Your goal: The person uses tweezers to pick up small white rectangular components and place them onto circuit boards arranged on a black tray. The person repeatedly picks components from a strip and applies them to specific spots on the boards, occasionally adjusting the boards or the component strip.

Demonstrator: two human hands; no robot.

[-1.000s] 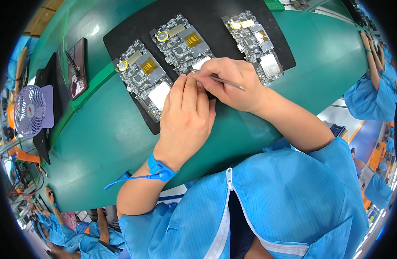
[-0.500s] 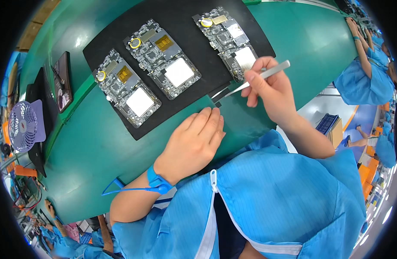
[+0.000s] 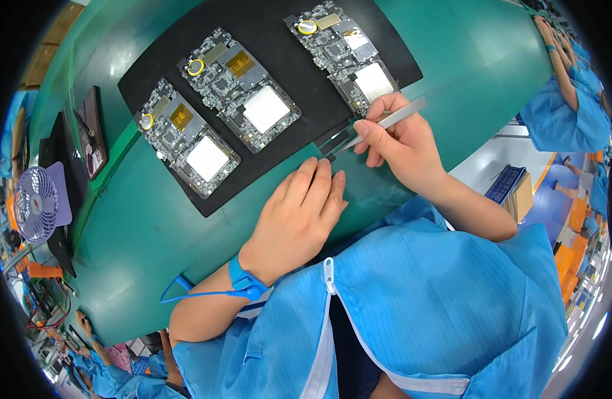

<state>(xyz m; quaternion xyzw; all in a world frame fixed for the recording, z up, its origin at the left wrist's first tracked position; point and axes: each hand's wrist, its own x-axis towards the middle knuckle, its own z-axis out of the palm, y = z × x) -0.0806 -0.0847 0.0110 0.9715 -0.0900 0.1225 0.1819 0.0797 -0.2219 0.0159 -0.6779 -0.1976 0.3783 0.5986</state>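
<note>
My right hand pinches metal tweezers between thumb and fingers, their tips pointing down and left. Those tips meet a small black piece right at the fingertips of my left hand. Palm down, the left hand rests on the green table with its fingers stretched out. Beside the tweezer tips lies a thin dark strip at the mat's near edge. Beyond are three circuit boards: a left one, a middle one and a right one, close to the right hand.
The boards lie on a black mat over the green table. A purple fan and a dark phone-like device stand at left. A blue coiled cord runs from my left wristband. Other people sit at far right and lower left.
My right hand has moved slightly left, bringing the tweezer tips down to the small black piece by my left fingertips. The view has shifted a little; the left hand stays in nearly the same place.
</note>
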